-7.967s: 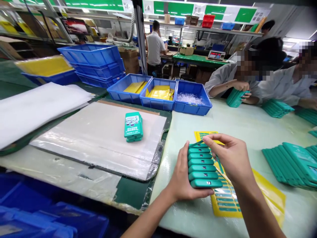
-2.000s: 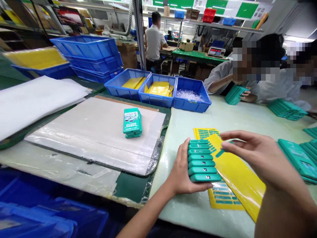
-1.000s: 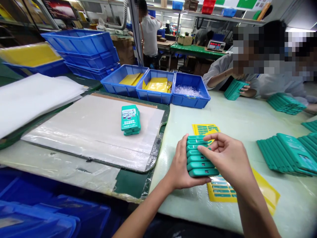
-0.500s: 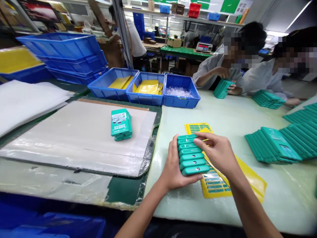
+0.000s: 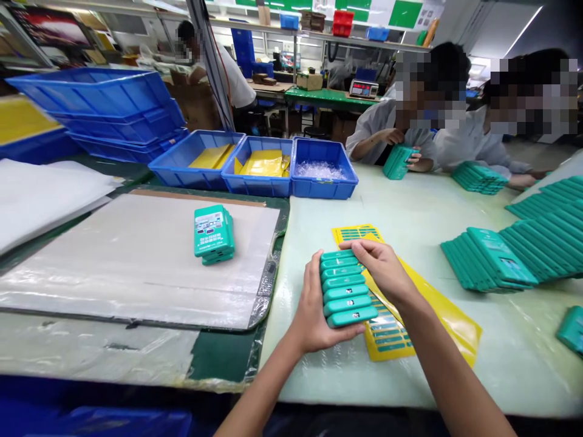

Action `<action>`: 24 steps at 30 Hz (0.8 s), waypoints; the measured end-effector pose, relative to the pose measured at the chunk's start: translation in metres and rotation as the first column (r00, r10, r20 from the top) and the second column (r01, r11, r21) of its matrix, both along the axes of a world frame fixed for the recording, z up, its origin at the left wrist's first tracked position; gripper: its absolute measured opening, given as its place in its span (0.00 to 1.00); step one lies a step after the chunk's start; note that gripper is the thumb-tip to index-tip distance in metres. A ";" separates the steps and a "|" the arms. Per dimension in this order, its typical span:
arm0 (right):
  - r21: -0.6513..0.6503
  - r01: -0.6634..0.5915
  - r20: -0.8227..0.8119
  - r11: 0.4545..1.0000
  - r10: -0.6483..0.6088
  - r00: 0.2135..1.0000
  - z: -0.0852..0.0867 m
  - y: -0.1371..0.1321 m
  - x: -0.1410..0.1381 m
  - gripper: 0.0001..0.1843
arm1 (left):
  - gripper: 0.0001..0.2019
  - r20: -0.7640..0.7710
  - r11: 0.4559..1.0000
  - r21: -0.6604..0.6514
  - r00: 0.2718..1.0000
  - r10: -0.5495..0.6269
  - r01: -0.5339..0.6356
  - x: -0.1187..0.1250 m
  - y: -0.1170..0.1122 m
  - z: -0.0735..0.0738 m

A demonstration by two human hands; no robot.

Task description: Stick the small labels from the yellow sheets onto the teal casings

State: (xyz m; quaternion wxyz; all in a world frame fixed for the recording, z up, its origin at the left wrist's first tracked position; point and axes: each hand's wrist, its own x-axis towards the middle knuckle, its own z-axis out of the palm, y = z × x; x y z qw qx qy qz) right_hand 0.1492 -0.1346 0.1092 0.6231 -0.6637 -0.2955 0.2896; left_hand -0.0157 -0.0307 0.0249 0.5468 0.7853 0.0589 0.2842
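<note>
My left hand [image 5: 315, 312] is wrapped round a stack of flat teal plastic cases [image 5: 348, 291], its fingers along the left side and its thumb under the near end. The narrow ends of the cases face me, and the nearer ones show small dark openings. At the far right corner of this stack, my right hand [image 5: 385, 267] closes its thumb and fingers on the top case; whatever lies under the fingertips is hidden. Yellow sheets with rows of teal label strips [image 5: 389, 334] lie beneath the hands, partly covered by a plain yellow sheet [image 5: 449, 315].
Two printed teal cases [image 5: 213, 233] are piled on the board [image 5: 113, 255] at left. More teal cases [image 5: 487, 261] lean in rows at right. Blue bins [image 5: 324, 188] line the back, near stacked blue crates [image 5: 104, 91]. Across the table, a co-worker's hand [image 5: 413, 159] holds teal cases.
The view has swung slightly right, so most things sit further left. My right thumb and fingers have shifted a little on the far end of the stack; my left hand keeps its hold.
</note>
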 end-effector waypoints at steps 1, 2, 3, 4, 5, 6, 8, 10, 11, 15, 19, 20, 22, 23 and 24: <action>-0.008 -0.060 -0.036 0.998 0.060 0.998 0.001 0.000 0.001 0.36 | 0.71 0.013 1.000 -0.002 1.000 -0.006 0.006 0.000 0.000 0.001; -0.020 -0.115 -0.062 0.993 0.113 0.992 0.002 0.000 0.000 0.37 | 0.71 0.022 1.000 -0.003 1.000 -0.011 0.011 0.000 0.001 0.002; -0.037 -0.146 -0.072 0.989 0.143 0.987 0.003 0.002 -0.001 0.39 | 0.70 0.026 1.000 -0.002 1.000 -0.014 0.014 0.000 0.002 0.002; -0.058 -0.151 -0.064 0.987 0.147 0.987 0.003 0.004 -0.002 0.38 | 0.71 0.027 1.000 0.001 1.000 -0.014 0.014 0.000 0.002 0.002; -0.080 -0.128 -0.040 0.989 0.125 0.991 0.003 0.008 -0.002 0.37 | 0.71 0.024 1.000 0.006 1.000 -0.011 0.011 0.001 0.003 0.002; -0.100 -0.087 -0.006 0.991 0.087 0.996 0.002 0.012 -0.002 0.35 | 0.71 0.019 1.000 0.011 1.000 -0.007 0.006 0.001 0.004 0.002; -0.131 -0.021 0.044 0.991 0.027 0.999 -0.001 0.020 0.006 0.36 | 0.72 0.008 1.000 0.009 1.000 -0.012 0.012 0.001 0.005 0.001; -0.163 0.061 0.085 0.985 -0.047 0.995 -0.007 0.022 0.024 0.36 | 0.71 0.007 1.000 0.001 1.000 -0.020 0.020 0.001 0.005 0.000; -0.184 0.135 0.124 0.974 -0.113 0.986 -0.010 0.019 0.035 0.34 | 0.71 0.011 1.000 0.000 1.000 -0.021 0.021 0.001 0.005 0.000; -0.297 0.490 0.368 0.819 -0.375 0.851 -0.034 -0.015 0.071 0.16 | 0.70 0.030 1.000 0.014 0.999 -0.012 0.012 0.000 0.006 0.002; -0.378 0.583 0.542 0.719 -0.339 0.769 -0.071 -0.034 0.068 0.08 | 0.69 0.049 1.000 0.007 0.999 -0.013 0.013 0.000 0.007 0.003; -0.381 0.588 0.575 0.713 -0.316 0.755 -0.080 -0.033 0.064 0.09 | 0.69 0.047 1.000 0.003 0.999 -0.014 0.014 0.000 0.006 0.003; -0.379 0.601 0.637 0.704 -0.273 0.721 -0.095 -0.026 0.056 0.12 | 0.69 0.033 1.000 -0.008 0.999 -0.015 0.016 -0.001 0.006 0.003; -0.379 0.605 0.662 0.701 -0.252 0.706 -0.101 -0.022 0.053 0.13 | 0.70 0.023 1.000 -0.011 1.000 -0.015 0.015 -0.001 0.006 0.003; -0.381 0.605 0.681 0.700 -0.230 0.695 -0.105 -0.019 0.051 0.13 | 0.70 0.014 1.000 -0.013 1.000 -0.013 0.013 -0.001 0.006 0.002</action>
